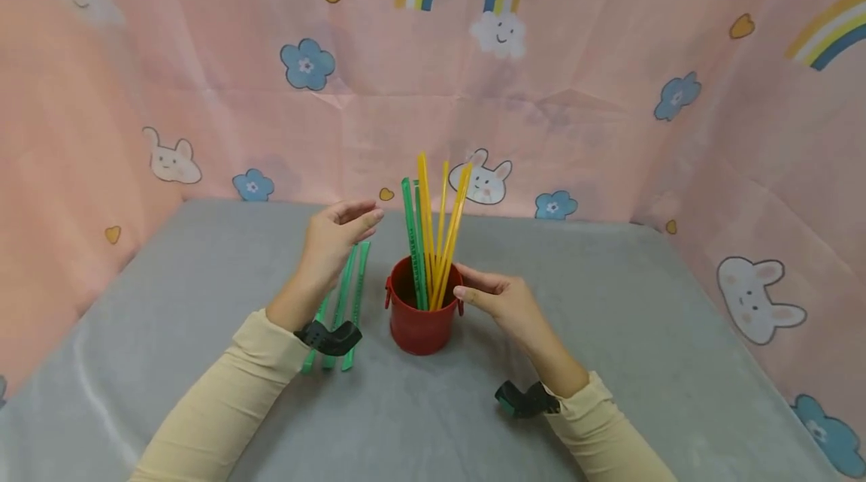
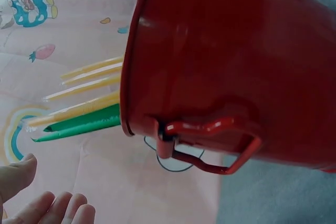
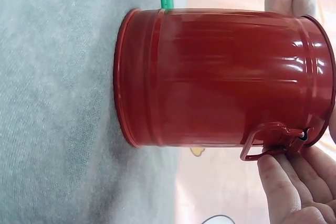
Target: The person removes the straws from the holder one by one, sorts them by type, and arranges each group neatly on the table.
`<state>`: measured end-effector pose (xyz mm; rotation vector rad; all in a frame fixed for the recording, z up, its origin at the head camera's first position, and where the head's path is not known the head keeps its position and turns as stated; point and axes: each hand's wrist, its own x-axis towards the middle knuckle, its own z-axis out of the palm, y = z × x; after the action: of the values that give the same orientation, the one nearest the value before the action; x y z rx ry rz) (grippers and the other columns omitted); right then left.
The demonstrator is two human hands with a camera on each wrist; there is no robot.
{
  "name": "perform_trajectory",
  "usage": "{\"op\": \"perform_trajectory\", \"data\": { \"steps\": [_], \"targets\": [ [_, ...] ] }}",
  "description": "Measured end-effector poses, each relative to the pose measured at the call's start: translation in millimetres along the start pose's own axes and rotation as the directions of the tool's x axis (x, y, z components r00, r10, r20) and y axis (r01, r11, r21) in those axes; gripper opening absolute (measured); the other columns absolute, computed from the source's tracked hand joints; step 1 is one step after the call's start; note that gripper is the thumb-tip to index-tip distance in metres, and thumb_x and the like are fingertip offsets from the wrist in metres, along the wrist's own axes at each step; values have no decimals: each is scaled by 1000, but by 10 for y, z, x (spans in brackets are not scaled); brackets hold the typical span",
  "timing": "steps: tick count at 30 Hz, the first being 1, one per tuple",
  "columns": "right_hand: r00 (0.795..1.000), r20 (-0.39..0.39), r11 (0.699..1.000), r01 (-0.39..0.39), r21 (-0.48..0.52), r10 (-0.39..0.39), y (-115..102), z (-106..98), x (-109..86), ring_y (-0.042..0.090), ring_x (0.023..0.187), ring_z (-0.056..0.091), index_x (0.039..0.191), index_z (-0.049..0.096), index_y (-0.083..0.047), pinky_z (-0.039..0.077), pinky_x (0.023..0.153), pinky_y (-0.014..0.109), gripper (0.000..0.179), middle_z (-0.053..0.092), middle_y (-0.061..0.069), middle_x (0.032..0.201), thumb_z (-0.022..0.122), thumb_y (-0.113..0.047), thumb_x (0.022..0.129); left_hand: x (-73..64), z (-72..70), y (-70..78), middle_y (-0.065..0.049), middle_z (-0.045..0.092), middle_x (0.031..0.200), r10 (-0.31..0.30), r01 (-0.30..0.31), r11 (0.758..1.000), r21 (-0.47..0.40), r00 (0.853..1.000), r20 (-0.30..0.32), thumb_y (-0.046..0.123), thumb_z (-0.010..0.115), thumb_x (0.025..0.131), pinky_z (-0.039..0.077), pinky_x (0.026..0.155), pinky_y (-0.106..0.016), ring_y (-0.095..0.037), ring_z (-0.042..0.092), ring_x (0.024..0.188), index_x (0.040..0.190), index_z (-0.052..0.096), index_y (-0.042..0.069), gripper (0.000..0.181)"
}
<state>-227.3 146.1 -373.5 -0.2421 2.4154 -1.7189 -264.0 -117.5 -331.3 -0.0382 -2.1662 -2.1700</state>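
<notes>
A red metal bucket (image 1: 421,333) with small side handles stands upright on the grey cloth. Yellow wrapped straws (image 1: 452,237) and green wrapped straws (image 1: 413,241) lean inside it, their tops rising above the rim. My right hand (image 1: 506,305) holds the bucket at its right side, thumb by the rim and fingers around the handle (image 3: 252,145). To the left of the bucket, my left hand (image 1: 328,241) is raised with relaxed fingers and nothing in them. Below it, 3 green straws (image 1: 358,301) lie on the cloth, partly hidden by the hand and wrist.
Grey cloth (image 1: 609,331) covers the table. Pink patterned fabric (image 1: 582,31) hangs behind it and along both sides. Each wrist wears a black camera band, the left one (image 1: 330,338) overlapping the lying straws in the head view.
</notes>
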Motion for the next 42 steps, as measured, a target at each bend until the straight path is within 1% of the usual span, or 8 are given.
{"op": "perform_trajectory", "data": {
  "steps": [5, 11, 14, 18, 24, 31, 38, 42],
  "targets": [
    [1000, 4, 1000, 15, -6, -14, -7, -17, 3, 26, 132, 56, 136, 62, -13, 46, 109, 49, 49, 64, 9, 133, 73, -26, 91, -20, 51, 32, -16, 60, 136, 8, -8, 1000, 6, 1000, 10, 20, 68, 95, 54, 101, -33, -23, 62, 121, 132, 61, 1, 42],
    [1000, 5, 1000, 7, -9, -7, -5, -9, -3, 26, 132, 56, 137, 62, -13, 46, 109, 50, 49, 63, 8, 134, 73, -26, 91, -35, 98, 54, -17, 61, 136, -4, 4, 1000, 16, 1000, 15, 18, 68, 95, 55, 99, -32, -22, 64, 119, 131, 62, 1, 40],
    [1000, 2, 1000, -2, -7, 2, -12, -9, 0, 25, 133, 56, 136, 62, -15, 45, 110, 51, 49, 64, 7, 134, 74, -28, 90, -43, 122, 71, -16, 62, 135, -7, 7, 1000, 9, 1000, 16, 17, 69, 94, 55, 99, -33, -21, 65, 118, 131, 63, 2, 39],
    [1000, 2, 1000, 15, -4, -15, -12, -17, 6, 26, 132, 57, 136, 62, -14, 46, 109, 50, 49, 64, 8, 134, 74, -27, 91, -50, 164, 87, -16, 63, 133, -8, 9, 1000, -9, 1000, 21, 15, 69, 94, 55, 98, -34, -19, 66, 116, 130, 63, 2, 39],
    [1000, 4, 1000, 23, 2, -23, -9, -23, -9, 25, 131, 57, 136, 63, -14, 46, 109, 49, 49, 64, 8, 133, 75, -27, 90, -60, 232, 63, -17, 63, 133, -17, 18, 1000, -9, 999, 35, 12, 68, 94, 56, 96, -32, -20, 66, 115, 131, 63, 2, 39],
    [1000, 9, 1000, 14, 19, -14, -18, -11, -34, 26, 132, 56, 136, 62, -13, 46, 109, 49, 48, 64, 9, 133, 74, -25, 90, -57, 296, 32, -16, 65, 131, -35, 34, 999, 13, 998, 44, 15, 69, 94, 56, 95, -31, -16, 67, 110, 132, 63, 3, 40],
    [1000, 6, 1000, 6, 25, -6, -20, -9, -27, 26, 132, 56, 136, 62, -12, 45, 110, 50, 48, 64, 9, 133, 74, -25, 90, -36, 331, 28, -12, 65, 131, -54, 53, 998, 33, 998, 39, 16, 71, 93, 56, 96, -32, -23, 66, 115, 130, 65, 5, 39],
    [1000, 4, 1000, 2, 25, -2, -13, -12, -20, 26, 133, 56, 136, 62, -11, 45, 110, 50, 49, 64, 9, 133, 74, -25, 90, -35, 346, 23, -13, 64, 131, -57, 55, 998, 36, 997, 44, 15, 70, 93, 56, 97, -33, -25, 66, 117, 130, 65, 4, 39]
  ]
}}
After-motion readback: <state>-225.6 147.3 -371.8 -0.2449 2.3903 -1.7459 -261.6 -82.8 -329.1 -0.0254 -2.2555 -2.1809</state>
